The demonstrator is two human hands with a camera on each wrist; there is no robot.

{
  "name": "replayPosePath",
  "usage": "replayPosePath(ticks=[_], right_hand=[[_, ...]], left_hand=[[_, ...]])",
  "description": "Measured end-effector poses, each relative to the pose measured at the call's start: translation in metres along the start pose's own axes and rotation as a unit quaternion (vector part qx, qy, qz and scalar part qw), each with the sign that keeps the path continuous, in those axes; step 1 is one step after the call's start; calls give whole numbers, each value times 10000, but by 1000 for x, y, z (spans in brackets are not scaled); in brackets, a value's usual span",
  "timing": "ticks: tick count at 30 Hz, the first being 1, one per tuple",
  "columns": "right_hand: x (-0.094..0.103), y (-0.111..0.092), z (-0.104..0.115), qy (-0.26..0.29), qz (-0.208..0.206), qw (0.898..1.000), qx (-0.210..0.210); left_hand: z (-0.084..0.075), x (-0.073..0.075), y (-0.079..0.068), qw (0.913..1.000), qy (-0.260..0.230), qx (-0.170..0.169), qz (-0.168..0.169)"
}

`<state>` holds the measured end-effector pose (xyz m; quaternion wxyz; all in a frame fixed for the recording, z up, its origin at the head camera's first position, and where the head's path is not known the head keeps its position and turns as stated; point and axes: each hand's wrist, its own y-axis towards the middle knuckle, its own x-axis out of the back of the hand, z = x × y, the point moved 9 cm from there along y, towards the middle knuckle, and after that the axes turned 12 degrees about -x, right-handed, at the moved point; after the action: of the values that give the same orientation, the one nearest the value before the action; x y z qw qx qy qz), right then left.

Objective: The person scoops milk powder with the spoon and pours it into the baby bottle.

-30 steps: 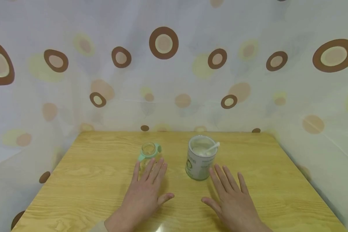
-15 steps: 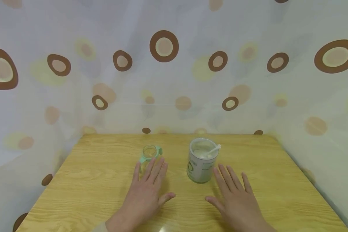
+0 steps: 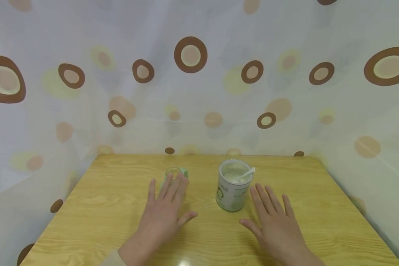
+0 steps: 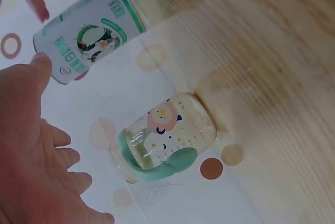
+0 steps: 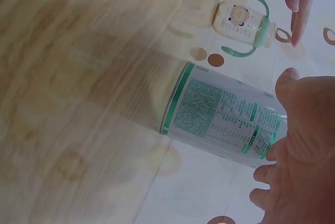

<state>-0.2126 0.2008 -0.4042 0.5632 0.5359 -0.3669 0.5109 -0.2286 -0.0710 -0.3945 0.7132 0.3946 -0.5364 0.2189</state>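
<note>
Holds the left grip (image 3: pixel 163 214) spread in the head view, with straight fingers, in front of a clear baby bottle (image 3: pixel 173 170), hiding most of it. Holds the right grip (image 3: pixel 276 223) spread too, just beside an open milk-powder can (image 3: pixel 231 194), upright on the wood-grain tabletop (image 3: pixel 286 171) to the bottle's right, with a white scoop handle (image 3: pixel 248 174) jutting out. From the left wrist, shows the bottle upright, printed with a lion-like face (image 4: pixel 162 114), mint-green handle (image 4: pixel 180 162) at its side, apart from the can. From the right wrist, shows the can's text panel (image 5: pixel 227 114), with the bottle farther back; overlaps the can's top with fingers (image 5: pixel 264 174) of the right grip; cannot tell of any touch.
</note>
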Motion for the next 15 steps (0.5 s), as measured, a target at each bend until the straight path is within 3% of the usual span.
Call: replayPosePath(ticks=[15], right_hand=[[6, 13, -9, 40, 19, 9997, -250]], left_hand=[[21, -2, 7, 9992, -216, 328, -72]])
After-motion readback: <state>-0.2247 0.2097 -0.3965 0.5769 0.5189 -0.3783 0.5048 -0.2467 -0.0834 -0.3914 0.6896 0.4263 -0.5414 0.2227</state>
